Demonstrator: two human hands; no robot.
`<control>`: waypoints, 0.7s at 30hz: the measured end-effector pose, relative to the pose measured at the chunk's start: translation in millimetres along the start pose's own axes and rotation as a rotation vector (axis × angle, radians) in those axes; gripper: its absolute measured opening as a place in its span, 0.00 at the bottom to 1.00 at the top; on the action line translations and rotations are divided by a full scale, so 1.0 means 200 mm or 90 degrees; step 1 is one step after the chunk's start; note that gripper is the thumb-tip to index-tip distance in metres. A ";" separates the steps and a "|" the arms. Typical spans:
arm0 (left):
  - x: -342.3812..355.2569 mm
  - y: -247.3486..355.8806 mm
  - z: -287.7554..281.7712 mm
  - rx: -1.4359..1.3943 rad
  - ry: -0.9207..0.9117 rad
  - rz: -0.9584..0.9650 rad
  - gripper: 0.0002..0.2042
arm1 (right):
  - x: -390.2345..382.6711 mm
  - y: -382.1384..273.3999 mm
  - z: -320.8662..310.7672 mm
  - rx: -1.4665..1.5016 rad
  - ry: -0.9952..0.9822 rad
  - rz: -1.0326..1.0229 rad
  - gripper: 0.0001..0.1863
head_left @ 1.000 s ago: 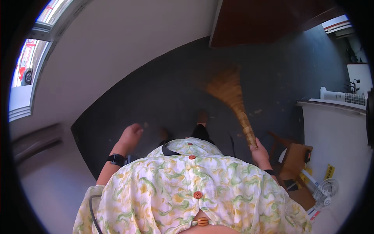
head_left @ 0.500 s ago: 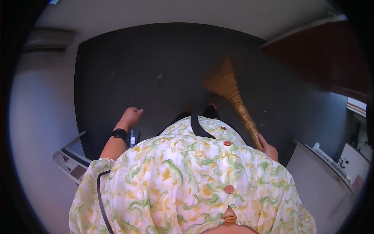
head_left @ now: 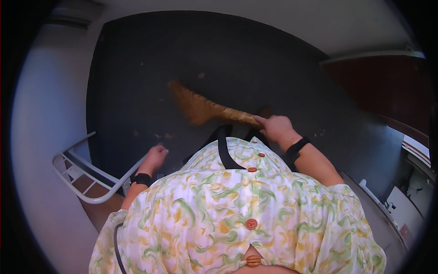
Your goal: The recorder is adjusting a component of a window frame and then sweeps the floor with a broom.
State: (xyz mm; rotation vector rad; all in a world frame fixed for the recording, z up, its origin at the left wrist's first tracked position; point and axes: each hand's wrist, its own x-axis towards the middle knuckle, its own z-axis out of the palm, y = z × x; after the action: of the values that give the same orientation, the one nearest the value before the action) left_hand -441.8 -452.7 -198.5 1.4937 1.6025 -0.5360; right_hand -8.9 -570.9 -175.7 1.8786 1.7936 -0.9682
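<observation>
My right hand (head_left: 277,128) is wrapped round the bound handle of a straw-coloured hand broom (head_left: 205,108), its index finger laid along the handle. Fanned out to the left, the broom's bristles are slightly blurred and low over or on the dark floor (head_left: 237,50); whether they touch it I cannot tell. My left hand (head_left: 156,156) hangs at my left side with its fingers curled in, and nothing shows in them. Small pale bits (head_left: 201,76) lie scattered on the floor, some of them between the broom and my left hand.
A light metal frame with rails (head_left: 98,199) stands close to my left arm. To the right is a dark red piece of furniture (head_left: 378,82), and a pale table or cabinet edge (head_left: 360,196) is near my right elbow. Pale walls (head_left: 50,114) border the floor.
My right hand has come forward and inward from my right side. The broom has swung leftward, its bristles now farther left. The view has shifted, showing more of the metal frame.
</observation>
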 end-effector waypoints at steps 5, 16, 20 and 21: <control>0.20 0.22 0.00 -0.052 0.016 0.080 0.10 | -0.57 0.38 0.22 0.058 -0.046 0.238 0.32; 0.54 0.49 -0.03 0.064 0.016 0.187 0.11 | -1.14 0.39 0.55 0.225 0.060 0.543 0.32; 0.47 0.61 0.08 0.095 0.000 0.186 0.11 | -1.24 0.34 0.78 0.274 0.125 0.467 0.31; 0.44 0.63 0.12 0.110 0.003 0.193 0.11 | -1.23 0.35 0.83 0.287 0.126 0.447 0.31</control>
State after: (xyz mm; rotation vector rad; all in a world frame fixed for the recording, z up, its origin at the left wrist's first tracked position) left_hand -307.4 -396.9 -253.0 1.8278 1.3262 -0.5071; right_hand 32.7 -870.1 -134.6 2.6828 0.8803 -0.9731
